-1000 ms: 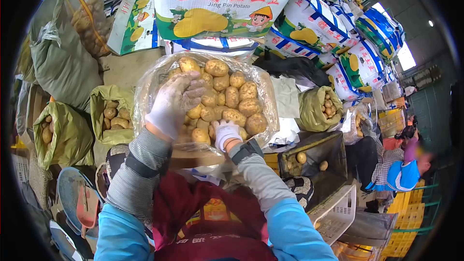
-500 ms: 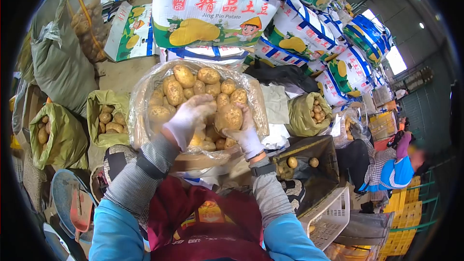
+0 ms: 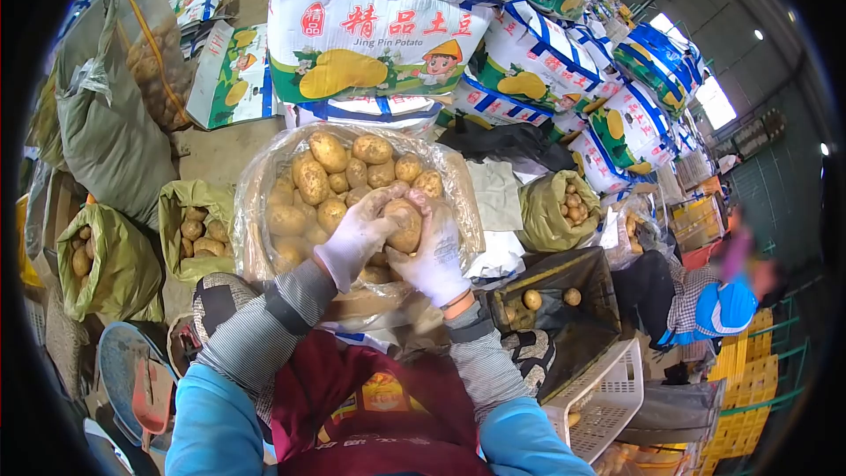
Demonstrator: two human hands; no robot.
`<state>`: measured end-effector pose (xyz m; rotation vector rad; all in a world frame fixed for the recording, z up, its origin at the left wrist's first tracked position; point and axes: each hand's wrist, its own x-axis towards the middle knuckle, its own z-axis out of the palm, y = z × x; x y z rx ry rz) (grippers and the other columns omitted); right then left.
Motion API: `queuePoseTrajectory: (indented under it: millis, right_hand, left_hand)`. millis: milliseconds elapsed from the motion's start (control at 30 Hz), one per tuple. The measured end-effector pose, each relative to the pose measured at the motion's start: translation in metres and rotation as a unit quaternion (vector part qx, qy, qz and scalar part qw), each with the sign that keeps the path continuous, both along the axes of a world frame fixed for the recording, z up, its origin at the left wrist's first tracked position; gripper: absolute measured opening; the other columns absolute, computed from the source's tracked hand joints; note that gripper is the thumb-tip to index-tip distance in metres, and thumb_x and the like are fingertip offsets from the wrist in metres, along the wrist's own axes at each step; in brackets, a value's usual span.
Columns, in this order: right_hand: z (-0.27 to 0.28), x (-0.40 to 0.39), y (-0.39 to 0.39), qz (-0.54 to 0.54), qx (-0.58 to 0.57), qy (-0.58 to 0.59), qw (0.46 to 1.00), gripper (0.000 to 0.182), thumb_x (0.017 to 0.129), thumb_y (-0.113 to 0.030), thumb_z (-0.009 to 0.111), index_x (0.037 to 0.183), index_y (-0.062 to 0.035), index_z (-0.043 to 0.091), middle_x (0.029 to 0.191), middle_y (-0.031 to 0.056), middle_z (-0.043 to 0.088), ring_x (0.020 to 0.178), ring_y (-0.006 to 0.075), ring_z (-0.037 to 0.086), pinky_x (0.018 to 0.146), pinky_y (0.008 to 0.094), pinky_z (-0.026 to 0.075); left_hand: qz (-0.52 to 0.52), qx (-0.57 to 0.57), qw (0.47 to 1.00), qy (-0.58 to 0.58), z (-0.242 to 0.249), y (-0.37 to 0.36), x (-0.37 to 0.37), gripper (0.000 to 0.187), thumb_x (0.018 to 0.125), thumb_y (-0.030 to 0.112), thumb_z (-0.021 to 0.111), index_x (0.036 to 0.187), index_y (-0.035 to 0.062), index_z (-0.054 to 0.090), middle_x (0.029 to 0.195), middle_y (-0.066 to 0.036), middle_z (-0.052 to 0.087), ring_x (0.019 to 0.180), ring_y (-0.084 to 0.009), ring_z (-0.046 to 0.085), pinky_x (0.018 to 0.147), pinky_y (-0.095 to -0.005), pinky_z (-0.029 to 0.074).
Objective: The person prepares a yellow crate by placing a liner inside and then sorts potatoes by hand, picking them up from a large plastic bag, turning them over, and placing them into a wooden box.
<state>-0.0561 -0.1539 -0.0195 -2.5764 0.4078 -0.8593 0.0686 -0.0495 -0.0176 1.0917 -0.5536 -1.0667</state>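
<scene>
A large potato (image 3: 404, 228) is held between my two hands above an open box (image 3: 352, 300) lined with clear plastic. My left hand (image 3: 355, 240), in a whitish glove, closes on the potato from the left, its fingertips at the top. From the right, my right hand (image 3: 436, 256), in a similar glove, wraps round the other side. More potatoes (image 3: 312, 183) fill the box in front of and beneath my hands. The fingers' undersides are partly hidden.
Green sacks of potatoes (image 3: 115, 273) stand at the left, another sack (image 3: 542, 220) at the right. A dark bin (image 3: 586, 326) with loose potatoes and a white crate (image 3: 608, 401) are at the right. Printed potato boxes (image 3: 379, 44) are stacked ahead. A person (image 3: 705, 304) is at far right.
My left hand has moved right and down onto the potato that my right hand was holding. The potato has come slightly left; both hands now meet around it.
</scene>
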Motion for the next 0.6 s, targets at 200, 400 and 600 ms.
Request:
queuePoseTrajectory:
  millis: [200, 400, 600]
  right_hand:
    - [-0.010, -0.001, -0.004, 0.009, 0.368, -0.113, 0.923, 0.070, 0.084, -0.023, 0.074, 0.142, -0.0024, 0.040, 0.130, 0.0198, 0.055, 0.128, 0.0299, 0.049, 0.106, 0.0355, 0.040]
    - [-0.010, -0.008, 0.000, -0.026, 0.316, -0.039, 0.948, 0.048, 0.092, -0.023, 0.066, 0.131, 0.0008, 0.053, 0.126, 0.0184, 0.060, 0.119, 0.0256, 0.057, 0.102, 0.0322, 0.043]
    - [-0.005, -0.010, -0.009, -0.050, 0.312, -0.077, 0.946, 0.028, 0.097, -0.014, 0.057, 0.120, 0.0018, 0.060, 0.106, 0.0130, 0.070, 0.100, 0.0198, 0.066, 0.088, 0.0294, 0.050]
  left_hand:
    - [0.057, -0.173, 0.949, -0.256, -0.043, 0.007, 0.010, 0.068, 0.082, -0.006, 0.070, 0.139, -0.0028, 0.033, 0.141, -0.016, 0.045, 0.127, -0.0242, 0.049, 0.107, -0.0366, 0.044]
    - [-0.043, -0.119, 0.908, -0.399, -0.027, 0.013, 0.022, 0.069, 0.070, 0.000, 0.080, 0.130, -0.0028, 0.046, 0.139, -0.021, 0.046, 0.129, -0.0353, 0.046, 0.106, -0.0410, 0.043]
    - [-0.053, -0.113, 0.840, -0.528, -0.025, 0.013, 0.019, 0.052, 0.072, 0.007, 0.079, 0.119, -0.0004, 0.059, 0.135, -0.024, 0.049, 0.128, -0.0400, 0.044, 0.105, -0.0451, 0.042]
